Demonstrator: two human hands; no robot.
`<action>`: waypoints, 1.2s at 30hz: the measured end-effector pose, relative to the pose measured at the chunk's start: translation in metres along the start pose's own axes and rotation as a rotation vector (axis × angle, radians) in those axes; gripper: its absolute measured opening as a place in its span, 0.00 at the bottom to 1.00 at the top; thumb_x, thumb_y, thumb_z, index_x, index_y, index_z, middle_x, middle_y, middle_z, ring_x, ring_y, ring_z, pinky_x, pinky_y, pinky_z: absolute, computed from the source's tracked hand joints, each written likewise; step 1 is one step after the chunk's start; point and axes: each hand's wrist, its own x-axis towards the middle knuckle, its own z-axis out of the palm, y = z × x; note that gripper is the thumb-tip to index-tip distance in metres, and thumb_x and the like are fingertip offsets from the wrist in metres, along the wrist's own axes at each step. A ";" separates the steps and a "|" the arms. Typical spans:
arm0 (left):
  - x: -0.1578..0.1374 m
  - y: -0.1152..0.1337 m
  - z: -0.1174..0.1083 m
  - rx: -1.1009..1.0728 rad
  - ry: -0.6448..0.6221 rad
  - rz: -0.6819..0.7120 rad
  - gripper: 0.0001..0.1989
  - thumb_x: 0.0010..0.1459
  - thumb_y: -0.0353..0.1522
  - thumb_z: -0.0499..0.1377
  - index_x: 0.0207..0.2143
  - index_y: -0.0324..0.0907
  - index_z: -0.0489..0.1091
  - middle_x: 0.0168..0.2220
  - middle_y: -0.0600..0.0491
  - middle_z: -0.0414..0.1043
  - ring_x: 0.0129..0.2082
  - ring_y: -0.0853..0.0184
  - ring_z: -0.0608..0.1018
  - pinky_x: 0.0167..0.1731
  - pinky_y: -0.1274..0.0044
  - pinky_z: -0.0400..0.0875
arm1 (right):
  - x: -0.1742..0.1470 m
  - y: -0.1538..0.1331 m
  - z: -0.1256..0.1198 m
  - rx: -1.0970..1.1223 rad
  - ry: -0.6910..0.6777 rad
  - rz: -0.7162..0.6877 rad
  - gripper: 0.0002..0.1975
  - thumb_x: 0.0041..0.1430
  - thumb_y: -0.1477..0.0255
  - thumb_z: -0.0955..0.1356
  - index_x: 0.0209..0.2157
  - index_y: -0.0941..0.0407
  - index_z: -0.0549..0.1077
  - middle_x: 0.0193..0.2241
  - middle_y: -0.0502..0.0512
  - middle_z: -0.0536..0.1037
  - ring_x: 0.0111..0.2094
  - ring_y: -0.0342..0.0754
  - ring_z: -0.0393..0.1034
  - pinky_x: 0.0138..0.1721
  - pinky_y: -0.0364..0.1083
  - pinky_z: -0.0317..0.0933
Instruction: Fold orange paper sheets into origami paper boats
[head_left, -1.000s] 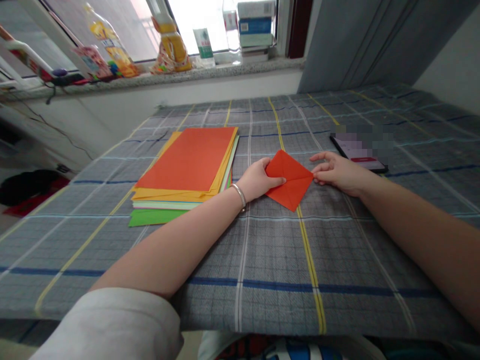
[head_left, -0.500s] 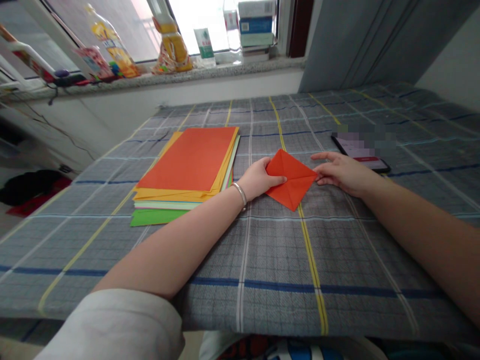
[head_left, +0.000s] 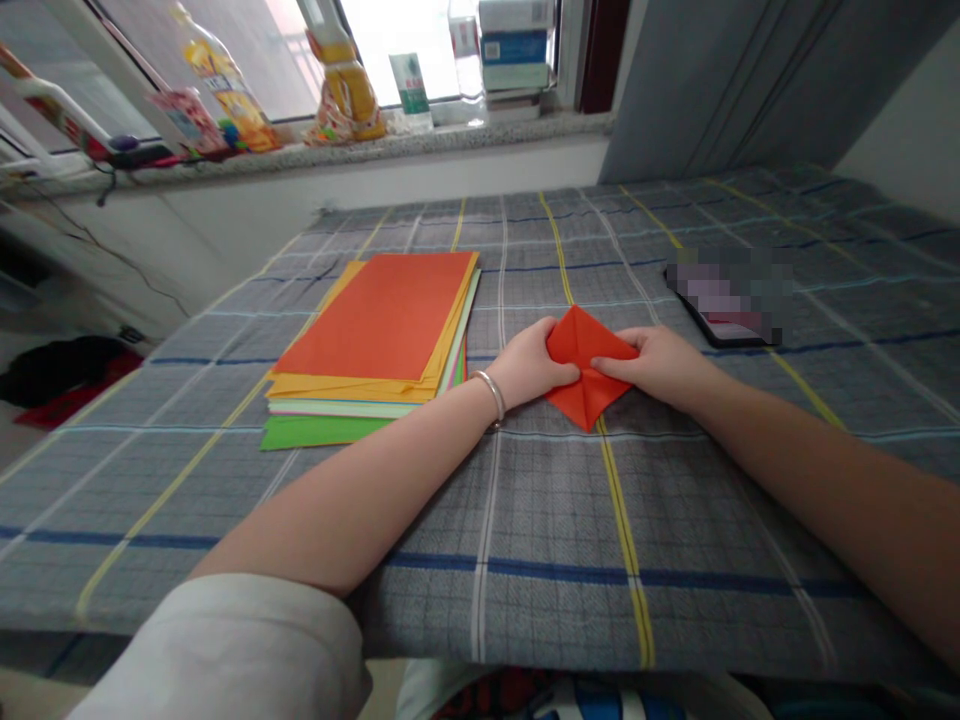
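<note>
A folded orange-red sheet of paper (head_left: 583, 398), diamond-shaped with creases crossing at its middle, is held between both hands over the cloth. My left hand (head_left: 534, 362) is closed on its left corner, the thumb lying on top and the fingers out of sight beneath. Gripping the right corner, my right hand (head_left: 660, 362) presses its thumb on the upper face near the centre, its other fingers mostly hidden behind the paper. A silver bracelet (head_left: 493, 398) circles my left wrist.
A stack of coloured paper (head_left: 382, 315), orange on top, lies left of my hands on the checked tablecloth (head_left: 420, 500). A phone (head_left: 720, 310), partly blurred, rests beyond my right hand. Bottles and boxes line the windowsill (head_left: 442, 138) at the back.
My right hand has moved left from the paper's right corner and now grips it, its thumb on top. The folded paper has shifted slightly right and nearer to me.
</note>
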 end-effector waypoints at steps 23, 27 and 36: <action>0.008 -0.009 -0.020 -0.053 -0.049 -0.047 0.13 0.49 0.21 0.60 0.36 0.41 0.64 0.23 0.62 0.69 0.20 0.75 0.69 0.23 0.81 0.58 | 0.010 0.024 -0.008 0.383 -0.040 0.094 0.05 0.52 0.67 0.74 0.33 0.51 0.81 0.38 0.56 0.85 0.37 0.55 0.79 0.43 0.54 0.72; 0.006 -0.005 -0.025 -0.047 -0.051 -0.097 0.14 0.49 0.19 0.59 0.36 0.41 0.64 0.22 0.62 0.70 0.19 0.76 0.68 0.22 0.82 0.56 | 0.012 0.029 -0.012 0.430 -0.055 0.118 0.04 0.52 0.68 0.74 0.32 0.51 0.81 0.38 0.56 0.85 0.38 0.56 0.80 0.47 0.56 0.73; 0.008 -0.009 -0.028 -0.166 -0.125 -0.131 0.17 0.48 0.17 0.56 0.39 0.41 0.63 0.23 0.61 0.74 0.23 0.76 0.74 0.26 0.83 0.61 | 0.013 0.032 -0.016 0.497 -0.083 0.157 0.03 0.52 0.70 0.74 0.31 0.52 0.80 0.39 0.57 0.85 0.40 0.55 0.80 0.49 0.55 0.72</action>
